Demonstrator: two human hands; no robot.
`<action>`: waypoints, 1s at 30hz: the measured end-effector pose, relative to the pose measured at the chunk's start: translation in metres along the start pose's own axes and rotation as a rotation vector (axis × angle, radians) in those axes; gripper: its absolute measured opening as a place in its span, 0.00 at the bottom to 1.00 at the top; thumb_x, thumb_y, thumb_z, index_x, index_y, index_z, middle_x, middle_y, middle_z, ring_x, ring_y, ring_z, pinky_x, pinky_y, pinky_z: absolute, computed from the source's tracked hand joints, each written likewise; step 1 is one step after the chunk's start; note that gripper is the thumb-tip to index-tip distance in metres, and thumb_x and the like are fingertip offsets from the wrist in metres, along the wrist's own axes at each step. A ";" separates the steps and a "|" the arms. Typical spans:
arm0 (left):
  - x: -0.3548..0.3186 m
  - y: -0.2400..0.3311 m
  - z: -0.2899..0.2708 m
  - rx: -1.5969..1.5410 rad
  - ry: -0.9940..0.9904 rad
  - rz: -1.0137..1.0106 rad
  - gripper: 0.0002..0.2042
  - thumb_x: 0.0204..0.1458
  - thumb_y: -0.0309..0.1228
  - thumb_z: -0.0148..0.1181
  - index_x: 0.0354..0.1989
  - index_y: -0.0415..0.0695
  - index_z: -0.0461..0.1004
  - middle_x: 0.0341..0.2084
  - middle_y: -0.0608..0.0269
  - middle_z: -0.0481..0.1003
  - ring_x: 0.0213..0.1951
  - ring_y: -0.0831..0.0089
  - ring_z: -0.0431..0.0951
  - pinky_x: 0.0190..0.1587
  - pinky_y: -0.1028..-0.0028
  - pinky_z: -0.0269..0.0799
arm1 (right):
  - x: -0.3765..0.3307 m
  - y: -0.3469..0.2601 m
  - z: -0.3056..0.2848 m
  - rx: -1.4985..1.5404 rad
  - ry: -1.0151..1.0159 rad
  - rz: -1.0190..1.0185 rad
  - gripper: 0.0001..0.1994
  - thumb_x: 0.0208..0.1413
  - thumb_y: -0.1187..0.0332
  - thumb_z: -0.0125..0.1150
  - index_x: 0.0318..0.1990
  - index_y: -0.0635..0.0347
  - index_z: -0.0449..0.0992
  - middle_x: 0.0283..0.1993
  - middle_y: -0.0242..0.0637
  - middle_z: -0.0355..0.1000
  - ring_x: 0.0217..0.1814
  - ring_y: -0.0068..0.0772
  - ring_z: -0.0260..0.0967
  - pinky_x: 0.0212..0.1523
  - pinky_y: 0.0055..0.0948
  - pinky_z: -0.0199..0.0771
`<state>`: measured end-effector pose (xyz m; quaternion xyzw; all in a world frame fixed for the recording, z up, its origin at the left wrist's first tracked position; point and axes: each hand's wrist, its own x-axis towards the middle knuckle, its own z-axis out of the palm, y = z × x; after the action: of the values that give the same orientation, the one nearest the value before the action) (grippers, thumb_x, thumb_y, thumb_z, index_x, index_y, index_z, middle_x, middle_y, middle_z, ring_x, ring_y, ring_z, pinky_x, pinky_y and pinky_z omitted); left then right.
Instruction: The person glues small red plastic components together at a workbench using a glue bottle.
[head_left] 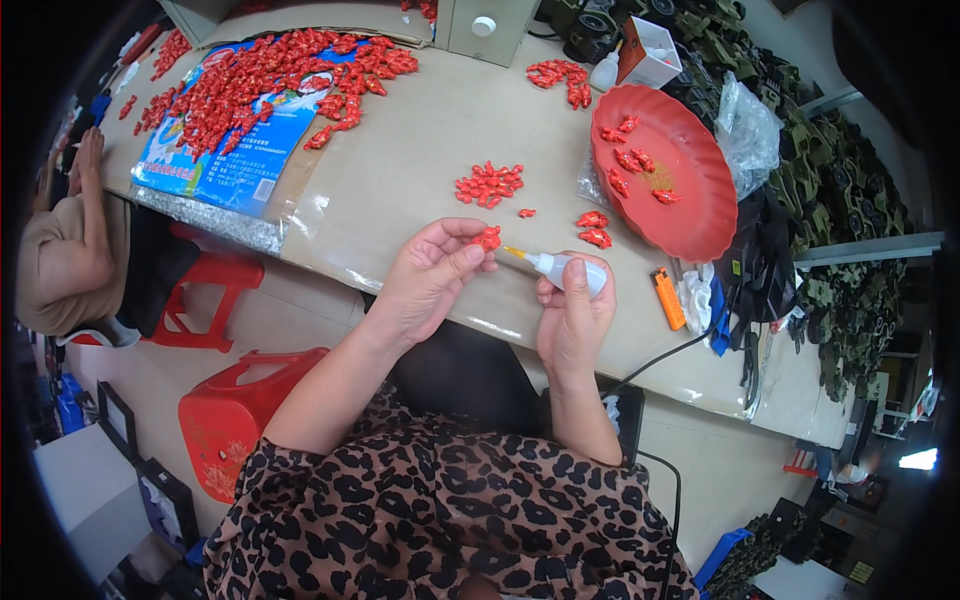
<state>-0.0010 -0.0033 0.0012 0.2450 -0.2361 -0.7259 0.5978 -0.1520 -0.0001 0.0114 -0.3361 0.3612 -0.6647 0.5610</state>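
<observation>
Between the thumb and fingers of my left hand (432,272) is a small red figurine (487,238). My right hand (577,325) grips a white squeeze bottle (583,273), tilted so that its thin yellowish nozzle (518,253) points left. The nozzle tip is close to the figurine; whether they touch I cannot tell. Just beyond my hands lies a cluster of similar red figurines (489,184), with a single small red piece (527,213) beside it. A few more red figurines (594,229) rest to the right, next to a scalloped red plate (700,215) that bears several.
A large heap of red figurines (250,90) covers a blue printed sheet (225,180) at the far left. On the right lie an orange lighter (668,298), a black cable (655,355) and a clear plastic bag (748,135). Another person's arm (92,205) and a red stool (225,420) are left.
</observation>
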 end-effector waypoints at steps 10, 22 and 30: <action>0.000 -0.001 -0.001 0.002 -0.010 0.007 0.10 0.47 0.22 0.51 0.39 0.39 0.65 0.32 0.61 0.71 0.35 0.74 0.70 0.41 0.76 0.66 | 0.000 -0.001 -0.001 0.031 -0.005 0.008 0.08 0.51 0.69 0.51 0.34 0.64 0.63 0.29 0.36 0.65 0.23 0.20 0.60 0.23 0.18 0.57; -0.003 0.003 -0.007 -0.047 -0.049 -0.039 0.08 0.51 0.28 0.47 0.39 0.42 0.65 0.31 0.63 0.69 0.29 0.78 0.66 0.32 0.77 0.64 | 0.019 -0.030 -0.014 -0.295 -0.209 0.061 0.20 0.39 0.78 0.62 0.42 0.64 0.64 0.37 0.36 0.67 0.36 0.23 0.66 0.36 0.18 0.66; -0.003 0.005 -0.009 -0.161 -0.083 -0.074 0.09 0.53 0.33 0.44 0.37 0.41 0.65 0.26 0.65 0.68 0.25 0.80 0.63 0.27 0.78 0.60 | 0.049 -0.037 0.001 -0.559 -0.237 0.118 0.16 0.42 0.72 0.57 0.41 0.65 0.66 0.32 0.36 0.69 0.33 0.23 0.67 0.33 0.21 0.65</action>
<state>0.0092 -0.0012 -0.0029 0.1744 -0.1921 -0.7736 0.5781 -0.1764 -0.0444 0.0459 -0.5310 0.4812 -0.4620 0.5225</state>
